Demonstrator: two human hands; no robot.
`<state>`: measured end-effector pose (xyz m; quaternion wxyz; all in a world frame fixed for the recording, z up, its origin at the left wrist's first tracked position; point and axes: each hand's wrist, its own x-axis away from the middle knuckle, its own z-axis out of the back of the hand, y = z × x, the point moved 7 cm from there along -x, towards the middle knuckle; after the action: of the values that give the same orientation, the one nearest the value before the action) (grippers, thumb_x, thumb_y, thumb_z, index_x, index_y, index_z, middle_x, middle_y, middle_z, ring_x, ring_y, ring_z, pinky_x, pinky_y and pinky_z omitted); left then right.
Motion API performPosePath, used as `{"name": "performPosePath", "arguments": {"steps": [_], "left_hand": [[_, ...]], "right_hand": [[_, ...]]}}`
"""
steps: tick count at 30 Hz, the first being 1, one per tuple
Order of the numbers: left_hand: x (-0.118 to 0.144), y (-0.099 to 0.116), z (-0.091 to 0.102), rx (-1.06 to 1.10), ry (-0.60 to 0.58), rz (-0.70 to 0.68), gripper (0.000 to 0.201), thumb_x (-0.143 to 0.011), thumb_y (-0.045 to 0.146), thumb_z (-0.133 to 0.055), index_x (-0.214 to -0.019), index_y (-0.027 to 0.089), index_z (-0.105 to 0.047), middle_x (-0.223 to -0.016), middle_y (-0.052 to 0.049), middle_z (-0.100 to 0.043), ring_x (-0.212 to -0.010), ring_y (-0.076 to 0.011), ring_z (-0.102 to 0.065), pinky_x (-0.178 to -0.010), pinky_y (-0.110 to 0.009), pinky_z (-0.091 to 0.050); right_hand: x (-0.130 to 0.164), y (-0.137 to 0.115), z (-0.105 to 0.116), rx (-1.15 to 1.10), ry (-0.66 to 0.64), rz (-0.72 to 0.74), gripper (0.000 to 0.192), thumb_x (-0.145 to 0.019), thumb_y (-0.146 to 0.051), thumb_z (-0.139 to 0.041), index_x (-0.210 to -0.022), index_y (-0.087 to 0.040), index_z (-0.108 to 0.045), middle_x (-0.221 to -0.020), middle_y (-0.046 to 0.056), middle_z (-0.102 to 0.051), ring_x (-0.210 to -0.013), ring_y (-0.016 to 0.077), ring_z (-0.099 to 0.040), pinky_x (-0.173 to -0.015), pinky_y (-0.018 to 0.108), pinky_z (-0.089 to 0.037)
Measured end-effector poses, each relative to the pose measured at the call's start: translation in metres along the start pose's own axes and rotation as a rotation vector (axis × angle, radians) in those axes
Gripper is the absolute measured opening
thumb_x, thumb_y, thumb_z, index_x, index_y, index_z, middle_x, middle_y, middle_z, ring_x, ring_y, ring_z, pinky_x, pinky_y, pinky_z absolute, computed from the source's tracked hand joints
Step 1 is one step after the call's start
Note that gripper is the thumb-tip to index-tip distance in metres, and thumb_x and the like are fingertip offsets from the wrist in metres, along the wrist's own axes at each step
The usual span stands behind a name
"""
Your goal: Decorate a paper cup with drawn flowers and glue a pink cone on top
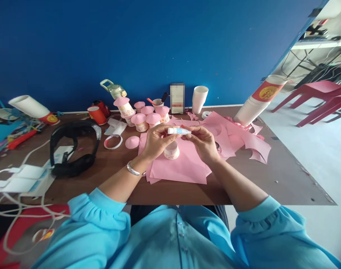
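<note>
A deep blue wall (pixel 131 45) fills the room ahead of me, with pale floor (pixel 313 149) and magenta plastic chairs (pixel 316 97) off to my right. Below it runs my brown table (pixel 271 179), cluttered along the back. Pink paper sheets (pixel 184 168) lie spread in front of me, black headphones (pixel 72 149) to the left, a tilted stack of white cups (pixel 257 101) to the right. Behind the sheets stands a cluster of pink-capped paper cups (pixel 144 116); one small cup (pixel 171 151) sits on the pink paper under my hands. My left hand (pixel 156 140) and right hand (pixel 202 142) each pinch an end of a small white glue tube (pixel 178 131), held level above that cup
</note>
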<state>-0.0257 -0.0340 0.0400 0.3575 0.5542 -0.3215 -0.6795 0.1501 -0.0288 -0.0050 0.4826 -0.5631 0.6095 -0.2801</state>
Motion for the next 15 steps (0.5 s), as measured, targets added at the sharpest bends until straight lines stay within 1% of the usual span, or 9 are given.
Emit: {"name": "performPosePath", "arguments": {"steps": [3,6,8,9,12,15], "left_hand": [[0.000,0.001,0.000,0.024,0.006,0.016,0.031,-0.080,0.050,-0.090,-0.093,0.022,-0.083,-0.090,-0.004,-0.079,-0.078,-0.0160,-0.066,-0.068,-0.031,-0.054],[0.001,0.003,0.002,0.007,0.008,0.002,0.030,-0.081,0.050,-0.089,-0.090,0.022,-0.082,-0.087,-0.004,-0.078,-0.075,-0.0154,-0.064,-0.066,-0.031,-0.052],[0.002,0.004,0.003,-0.040,-0.006,-0.009,0.031,-0.079,0.050,-0.090,-0.089,0.022,-0.082,-0.083,-0.003,-0.076,-0.073,-0.0153,-0.062,-0.064,-0.030,-0.051],[0.002,0.005,0.003,-0.063,-0.010,-0.010,0.032,-0.078,0.051,-0.091,-0.088,0.022,-0.082,-0.081,-0.003,-0.075,-0.072,-0.0154,-0.061,-0.064,-0.031,-0.051],[0.003,0.008,0.004,-0.082,0.006,-0.003,0.034,-0.078,0.053,-0.090,-0.087,0.022,-0.082,-0.081,-0.004,-0.076,-0.071,-0.0157,-0.062,-0.064,-0.031,-0.051],[0.004,0.011,0.004,-0.065,0.022,0.008,0.035,-0.078,0.054,-0.090,-0.085,0.021,-0.081,-0.084,-0.005,-0.078,-0.071,-0.0161,-0.062,-0.063,-0.031,-0.051]], "right_hand": [[0.001,-0.002,-0.002,-0.011,-0.013,-0.004,0.041,-0.068,-0.049,-0.101,-0.096,-0.028,-0.079,-0.093,-0.002,-0.080,-0.082,0.0153,-0.075,-0.089,0.037,-0.067],[0.003,0.001,-0.006,-0.044,-0.076,-0.078,0.045,-0.076,-0.056,-0.095,-0.104,-0.025,-0.079,-0.086,-0.001,-0.079,-0.074,0.0140,-0.074,-0.077,0.033,-0.067],[0.003,0.002,-0.008,-0.040,-0.097,-0.111,0.048,-0.078,-0.061,-0.091,-0.101,-0.022,-0.078,-0.079,0.000,-0.076,-0.068,0.0142,-0.072,-0.068,0.031,-0.066],[0.003,0.002,-0.007,-0.032,-0.092,-0.111,0.048,-0.077,-0.062,-0.092,-0.099,-0.022,-0.077,-0.077,0.000,-0.076,-0.067,0.0144,-0.071,-0.067,0.032,-0.066],[0.001,0.001,-0.004,-0.021,-0.066,-0.083,0.048,-0.070,-0.057,-0.098,-0.097,-0.024,-0.076,-0.081,-0.001,-0.078,-0.071,0.0154,-0.074,-0.077,0.036,-0.068],[0.001,0.000,-0.004,-0.023,-0.066,-0.061,0.046,-0.067,-0.053,-0.101,-0.095,-0.025,-0.075,-0.087,-0.002,-0.080,-0.077,0.0161,-0.077,-0.086,0.038,-0.068]]}}
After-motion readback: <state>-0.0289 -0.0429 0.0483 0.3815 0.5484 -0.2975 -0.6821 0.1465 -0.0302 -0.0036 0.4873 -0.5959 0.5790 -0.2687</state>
